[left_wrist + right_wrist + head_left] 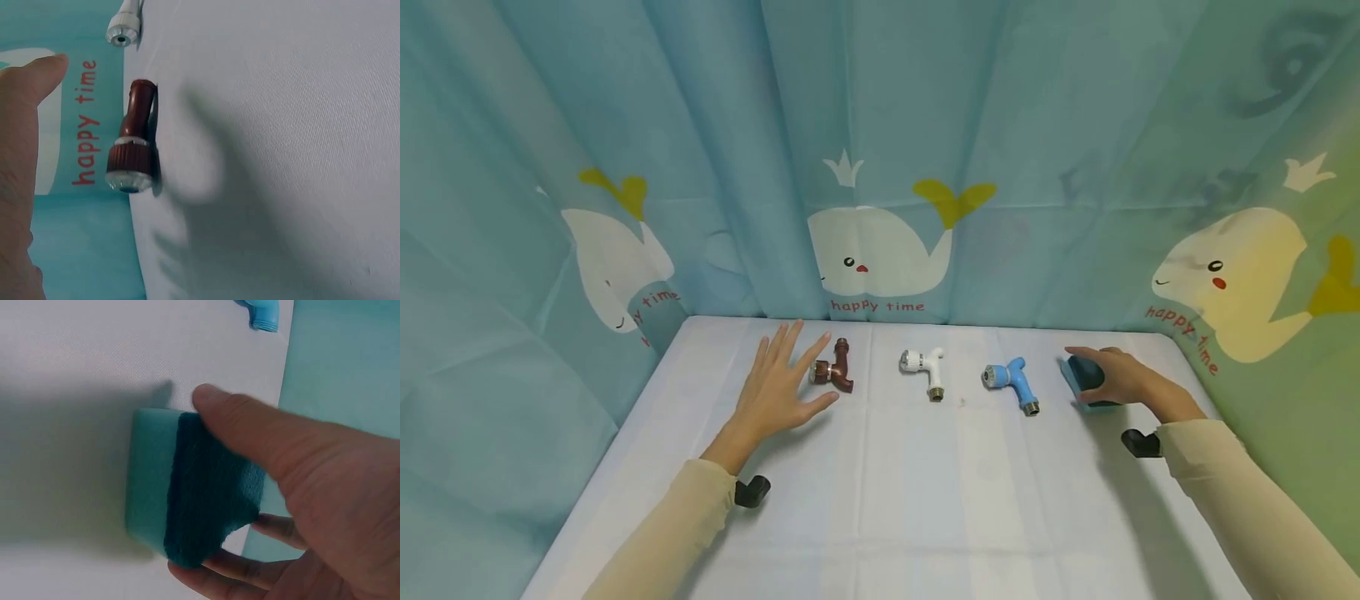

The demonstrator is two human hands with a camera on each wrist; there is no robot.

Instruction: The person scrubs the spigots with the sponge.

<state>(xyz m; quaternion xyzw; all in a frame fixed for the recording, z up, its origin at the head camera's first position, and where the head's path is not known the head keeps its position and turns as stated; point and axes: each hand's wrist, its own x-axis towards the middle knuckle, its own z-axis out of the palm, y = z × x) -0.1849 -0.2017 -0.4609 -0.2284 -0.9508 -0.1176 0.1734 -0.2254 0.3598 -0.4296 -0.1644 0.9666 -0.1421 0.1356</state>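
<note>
Four things lie in a row on the white tabletop. The brown tap (841, 367), with a ribbed knob and clear end, is nearest my left hand (781, 383). That hand hovers over the table just left of the tap, fingers spread and holding nothing. A white tap (934, 367) and a blue tap (1019, 385) lie farther right. At the right end, my right hand (1123, 379) holds a sponge (150, 475) between thumb and fingers. The sponge is light teal with a dark scouring pad (209, 487); the fingers partly hide it.
A blue-green curtain (880, 125) with printed whales stands behind and beside the white table (925, 517). Dark wrist-camera pieces, one near the left sleeve (677, 533) and one near the right sleeve (1232, 492), stick out below the wrists.
</note>
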